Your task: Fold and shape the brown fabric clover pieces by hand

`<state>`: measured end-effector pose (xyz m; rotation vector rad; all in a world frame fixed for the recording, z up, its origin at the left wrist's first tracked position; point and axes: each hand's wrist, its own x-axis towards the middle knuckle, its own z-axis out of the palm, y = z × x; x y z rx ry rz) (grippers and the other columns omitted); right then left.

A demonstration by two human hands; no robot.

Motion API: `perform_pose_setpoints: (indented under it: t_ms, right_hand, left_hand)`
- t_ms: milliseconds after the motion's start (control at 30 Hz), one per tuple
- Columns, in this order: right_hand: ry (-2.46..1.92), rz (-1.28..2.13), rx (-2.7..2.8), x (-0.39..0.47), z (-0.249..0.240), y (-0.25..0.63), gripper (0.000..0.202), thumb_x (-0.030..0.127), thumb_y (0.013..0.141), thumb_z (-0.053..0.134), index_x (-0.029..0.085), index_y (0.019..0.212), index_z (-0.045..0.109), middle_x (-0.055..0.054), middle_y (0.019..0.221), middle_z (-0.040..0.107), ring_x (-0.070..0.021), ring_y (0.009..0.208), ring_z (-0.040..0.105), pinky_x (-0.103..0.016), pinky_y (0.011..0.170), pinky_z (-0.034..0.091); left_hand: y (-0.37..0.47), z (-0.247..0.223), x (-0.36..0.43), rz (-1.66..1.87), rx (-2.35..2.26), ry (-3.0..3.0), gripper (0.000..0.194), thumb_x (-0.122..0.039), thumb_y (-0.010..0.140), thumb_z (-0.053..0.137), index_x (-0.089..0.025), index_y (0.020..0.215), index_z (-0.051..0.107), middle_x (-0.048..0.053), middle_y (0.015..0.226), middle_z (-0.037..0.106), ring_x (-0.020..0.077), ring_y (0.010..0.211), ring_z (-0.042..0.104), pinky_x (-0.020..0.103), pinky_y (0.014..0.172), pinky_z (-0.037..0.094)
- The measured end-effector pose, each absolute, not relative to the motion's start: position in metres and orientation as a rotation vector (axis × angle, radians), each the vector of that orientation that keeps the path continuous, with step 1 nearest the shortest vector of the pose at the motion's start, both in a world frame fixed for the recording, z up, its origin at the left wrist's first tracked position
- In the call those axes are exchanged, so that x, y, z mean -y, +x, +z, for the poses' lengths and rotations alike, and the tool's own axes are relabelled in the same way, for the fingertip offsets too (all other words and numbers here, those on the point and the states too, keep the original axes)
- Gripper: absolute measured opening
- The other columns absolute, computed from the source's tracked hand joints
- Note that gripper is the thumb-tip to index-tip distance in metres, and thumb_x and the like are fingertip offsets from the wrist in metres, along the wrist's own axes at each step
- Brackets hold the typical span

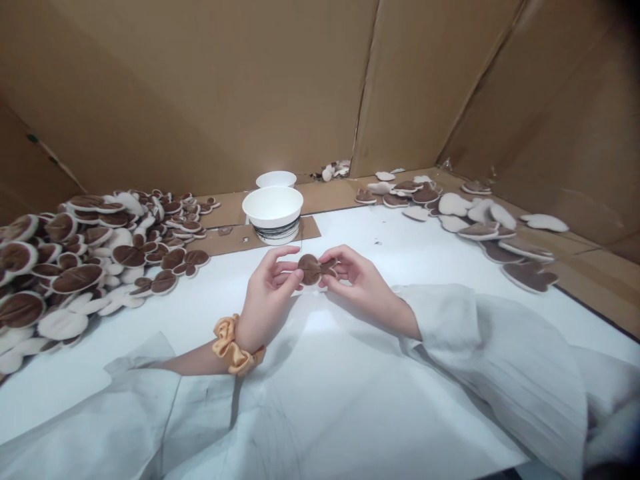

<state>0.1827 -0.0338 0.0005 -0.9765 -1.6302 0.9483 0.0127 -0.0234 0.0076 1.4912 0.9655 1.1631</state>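
Between my two hands is a small brown fabric piece (309, 269) with a round part and two ear-like lobes, held just above the white tabletop (320, 393). My left hand (273, 283) pinches its round end between thumb and fingers; a gold scrunchie (235, 347) circles that wrist. On the lobed end, my right hand (353, 275) grips with thumb and fingertips. Beyond the hands stands a white bowl (273, 205) with dark thread-like strands around its lower part.
A big heap of brown-and-white fabric pieces (80, 277) fills the left side. Larger similar pieces (480, 220) lie scattered on the right. Behind the front bowl is a second white bowl (276, 179). Cardboard walls (225, 87) enclose the back and sides.
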Motion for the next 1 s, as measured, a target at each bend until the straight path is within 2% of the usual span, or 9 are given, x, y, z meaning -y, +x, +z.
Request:
perform_pose_setpoints:
  t_ms: [200, 433, 667, 867, 1000]
  right_hand:
    - [-0.979, 0.949, 1.628, 0.0338, 0.0021, 0.1826, 0.020, 0.010, 0.076, 0.052, 0.020, 0.093, 0.051, -0.001, 0.090, 0.057, -0.0114, 0.073, 0.061, -0.026, 0.068, 0.050]
    - [-0.948, 0.905, 1.682, 0.0351, 0.0040, 0.1831, 0.029, 0.009, 0.075, 0.055, 0.021, 0.101, 0.054, -0.003, 0.099, 0.058, -0.0134, 0.085, 0.058, -0.028, 0.075, 0.049]
    - [-0.990, 0.913, 1.631, 0.0340, 0.0022, 0.1836, 0.023, 0.011, 0.075, 0.057, 0.020, 0.097, 0.056, -0.003, 0.096, 0.060, -0.0139, 0.084, 0.060, -0.028, 0.074, 0.050]
    - [-0.985, 0.900, 1.627, 0.0336, 0.0007, 0.1841, 0.021, 0.012, 0.076, 0.057, 0.019, 0.096, 0.056, -0.003, 0.095, 0.061, -0.0137, 0.086, 0.060, -0.027, 0.075, 0.049]
    - [-0.991, 0.924, 1.612, 0.0336, 0.0017, 0.1839, 0.021, 0.012, 0.076, 0.056, 0.019, 0.096, 0.056, -0.003, 0.094, 0.061, -0.0134, 0.083, 0.060, -0.027, 0.073, 0.050]
  left_hand:
    - [0.0140, 0.0087, 0.0239, 1.075, -0.984, 1.440, 0.045, -0.028, 0.077, 0.061, -0.015, 0.119, 0.050, 0.005, 0.089, 0.064, 0.0132, 0.074, 0.062, 0.025, 0.067, 0.052]
    - [0.0132, 0.0063, 0.0233, 1.075, -0.988, 1.482, 0.032, -0.030, 0.077, 0.061, -0.014, 0.105, 0.058, 0.007, 0.092, 0.064, 0.0167, 0.077, 0.063, 0.026, 0.061, 0.053]
    - [0.0135, 0.0079, 0.0239, 1.058, -0.965, 1.462, 0.040, -0.030, 0.078, 0.060, -0.015, 0.114, 0.054, 0.007, 0.093, 0.064, 0.0146, 0.076, 0.063, 0.026, 0.068, 0.053]
    - [0.0132, 0.0088, 0.0250, 1.085, -0.953, 1.470, 0.043, -0.029, 0.077, 0.060, -0.016, 0.117, 0.050, 0.005, 0.086, 0.063, 0.0139, 0.073, 0.062, 0.025, 0.065, 0.054]
    - [0.0135, 0.0092, 0.0265, 1.076, -0.929, 1.471, 0.036, -0.028, 0.078, 0.060, -0.019, 0.111, 0.050, 0.005, 0.089, 0.062, 0.0148, 0.076, 0.063, 0.026, 0.066, 0.053]
